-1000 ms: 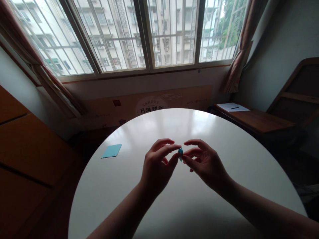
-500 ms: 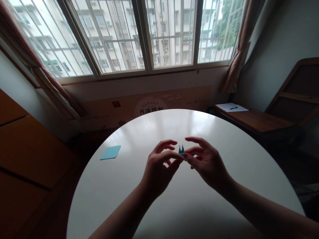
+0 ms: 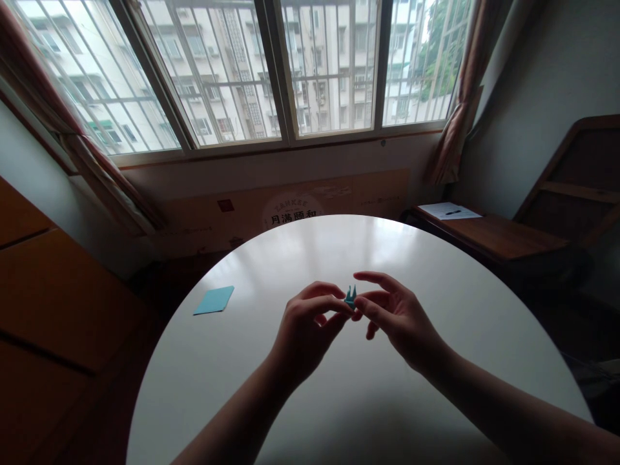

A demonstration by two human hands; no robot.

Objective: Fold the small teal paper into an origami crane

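Note:
A small teal origami crane [image 3: 351, 296] is held up over the white round table [image 3: 310, 400], two thin points sticking upward, one with a bent tip. My left hand [image 3: 310, 323] pinches its left side between thumb and index finger. From the right, my right hand [image 3: 397, 316] grips the other side with its thumb and a finger behind, while its index finger is stretched out above. Fingertips cover the lower part of the crane.
Square teal papers [image 3: 214, 300] lie flat near the table's left edge. Beyond the right rim stands a wooden chair [image 3: 523, 236] bearing a white sheet with a dark pen [image 3: 453, 212]. A barred window and a printed cardboard panel [image 3: 339, 194] are behind the table.
My left hand's raised fingers have curled down toward the crane. The right thumb has shifted slightly up along its side, and the crane has turned a little.

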